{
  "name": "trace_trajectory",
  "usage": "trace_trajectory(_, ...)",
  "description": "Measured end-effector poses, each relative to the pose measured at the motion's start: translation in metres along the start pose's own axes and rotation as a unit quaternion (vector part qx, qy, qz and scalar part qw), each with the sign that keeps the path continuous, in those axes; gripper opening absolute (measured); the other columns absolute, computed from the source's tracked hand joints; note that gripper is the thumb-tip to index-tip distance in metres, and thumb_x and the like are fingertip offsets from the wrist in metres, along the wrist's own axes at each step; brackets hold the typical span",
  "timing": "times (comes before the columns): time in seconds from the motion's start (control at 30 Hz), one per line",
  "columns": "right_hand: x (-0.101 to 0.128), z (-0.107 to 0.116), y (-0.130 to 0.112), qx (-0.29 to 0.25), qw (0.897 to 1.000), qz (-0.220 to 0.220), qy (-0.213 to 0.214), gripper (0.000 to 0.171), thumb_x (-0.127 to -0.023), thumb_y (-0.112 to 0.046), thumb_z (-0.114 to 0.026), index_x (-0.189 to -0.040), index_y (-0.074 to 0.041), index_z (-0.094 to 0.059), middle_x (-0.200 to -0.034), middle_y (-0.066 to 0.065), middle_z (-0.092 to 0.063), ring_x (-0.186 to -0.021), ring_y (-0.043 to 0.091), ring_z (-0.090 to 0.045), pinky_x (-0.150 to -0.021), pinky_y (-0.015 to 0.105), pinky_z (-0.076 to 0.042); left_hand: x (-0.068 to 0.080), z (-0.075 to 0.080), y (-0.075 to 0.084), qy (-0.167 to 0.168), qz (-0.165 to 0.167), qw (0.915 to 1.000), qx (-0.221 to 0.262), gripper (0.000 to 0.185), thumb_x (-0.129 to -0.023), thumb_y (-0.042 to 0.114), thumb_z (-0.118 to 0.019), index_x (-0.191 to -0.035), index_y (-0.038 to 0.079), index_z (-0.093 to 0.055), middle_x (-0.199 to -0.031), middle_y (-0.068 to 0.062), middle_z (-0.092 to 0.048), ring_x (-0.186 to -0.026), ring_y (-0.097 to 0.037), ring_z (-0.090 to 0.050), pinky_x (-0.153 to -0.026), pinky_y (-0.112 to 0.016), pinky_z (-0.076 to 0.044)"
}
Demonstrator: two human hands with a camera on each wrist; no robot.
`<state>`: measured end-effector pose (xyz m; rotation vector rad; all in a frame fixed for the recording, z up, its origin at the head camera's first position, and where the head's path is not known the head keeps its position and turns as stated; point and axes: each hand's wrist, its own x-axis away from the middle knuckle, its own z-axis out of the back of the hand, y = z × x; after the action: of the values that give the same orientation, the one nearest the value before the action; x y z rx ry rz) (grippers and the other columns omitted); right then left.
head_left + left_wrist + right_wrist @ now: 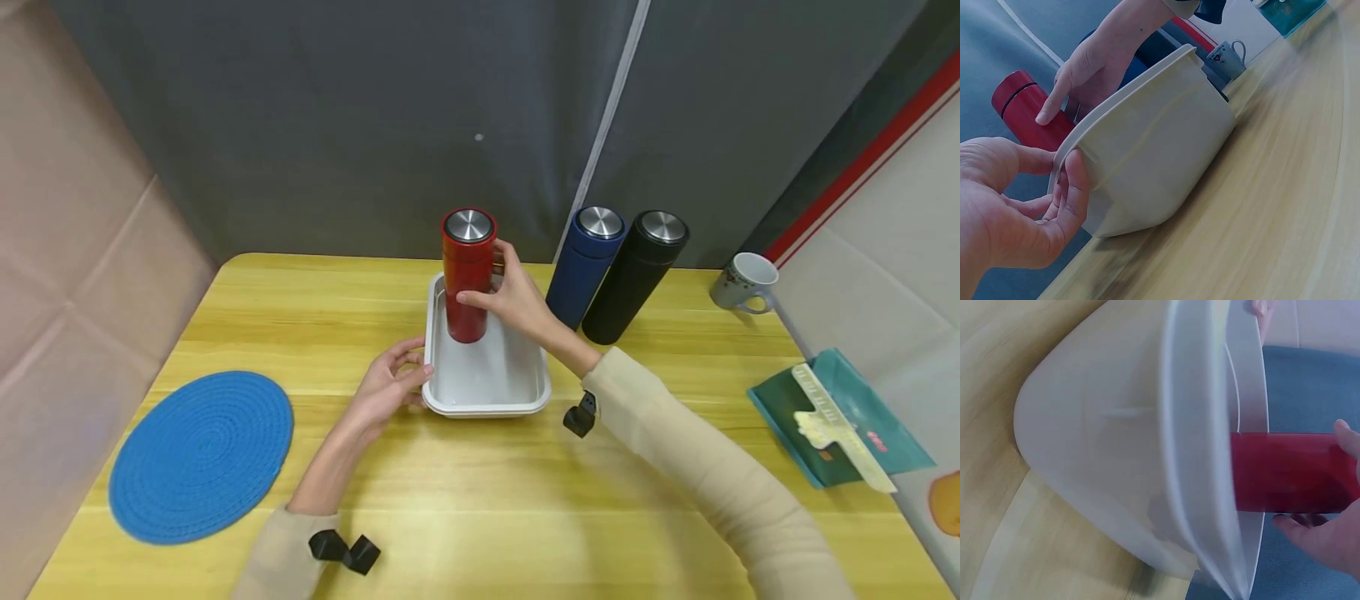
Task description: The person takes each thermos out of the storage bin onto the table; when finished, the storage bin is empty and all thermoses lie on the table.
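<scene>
A red thermos [467, 292] with a steel-topped lid stands upright, its lower part inside a white plastic bin [491, 410]. My right hand [517, 292] grips the thermos around its body from the right, thumb across the front. In the right wrist view, the red thermos [1294, 472] passes below the bin's rim, which hides its base. My left hand [390, 379] pinches the bin's left rim, the thumb on top and fingers beneath, as the left wrist view shows with the bin wall [1154, 144] facing the camera.
A blue thermos [585, 267] and a black thermos [636, 277] stand together right of the bin. Farther right are a patterned mug [742, 282] and a teal dustpan [810, 433] with a cream ruler-like clip [840, 425]. A round blue woven mat [202, 457] lies at left.
</scene>
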<state>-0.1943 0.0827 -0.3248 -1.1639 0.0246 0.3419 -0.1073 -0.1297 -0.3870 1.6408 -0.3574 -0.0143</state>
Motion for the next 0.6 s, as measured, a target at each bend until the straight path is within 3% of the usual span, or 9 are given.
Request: trace_trajectory(0.6,-0.0035,0.0003,0.0040,0.037,0.999,0.019,0.017,0.074,-0.079,-0.013,-0.082,-0.137,-0.003,-0.038,-0.127,0.015,-0.053,-0.113,0.026,-0.055,-0.095,0.036,-0.049,-0.0004,-0.0013,-0.0010,-0.001,-0.001,1.0000,0.001,0.050,-0.094,0.000,-0.058,-0.141,0.005,-0.041,-0.109,-0.012,-0.049,-0.074,-0.019,-0.061,-0.062,-0.033,-0.055)
